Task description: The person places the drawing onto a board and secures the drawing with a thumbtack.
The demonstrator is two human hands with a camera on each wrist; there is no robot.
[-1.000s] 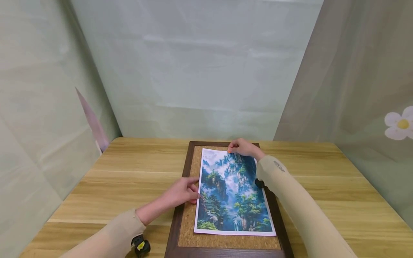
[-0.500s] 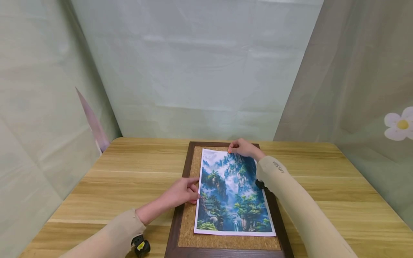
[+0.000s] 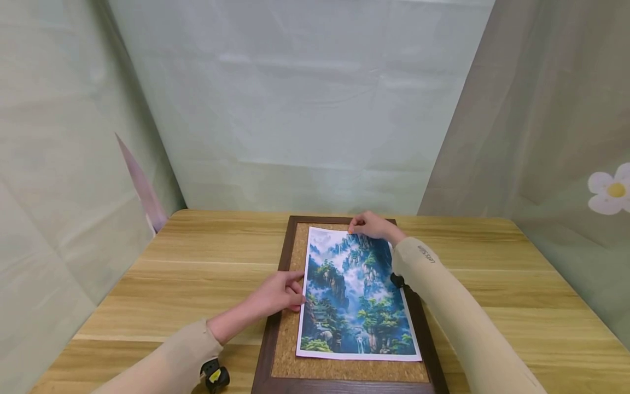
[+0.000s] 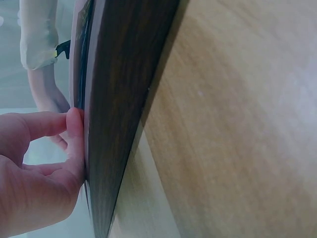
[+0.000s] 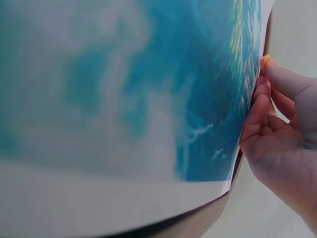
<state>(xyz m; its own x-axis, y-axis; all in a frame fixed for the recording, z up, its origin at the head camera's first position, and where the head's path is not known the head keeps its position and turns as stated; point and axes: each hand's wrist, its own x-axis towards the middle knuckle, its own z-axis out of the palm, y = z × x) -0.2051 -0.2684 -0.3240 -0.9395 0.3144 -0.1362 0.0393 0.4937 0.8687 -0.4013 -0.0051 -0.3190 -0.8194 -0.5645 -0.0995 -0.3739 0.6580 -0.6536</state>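
A printed mountain landscape picture with a white border lies on a cork board in a dark wooden frame. At the picture's top edge my right hand pinches a small orange push pin between thumb and fingertips; its point is hidden. My left hand rests at the left edge of the picture, forefinger and thumb spread along the border and other fingers bent. The left wrist view shows its fingertips right at the paper's edge, beside the frame's dark side.
The board lies on a wood-grain table near its front. Pale fabric curtains hang behind and on both sides, with a white flower print on the right. A black wrist strap sits on the left sleeve.
Almost nothing differs. My right fingertips have shifted very slightly right along the picture's top edge with the orange push pin; my left hand has stayed in place.
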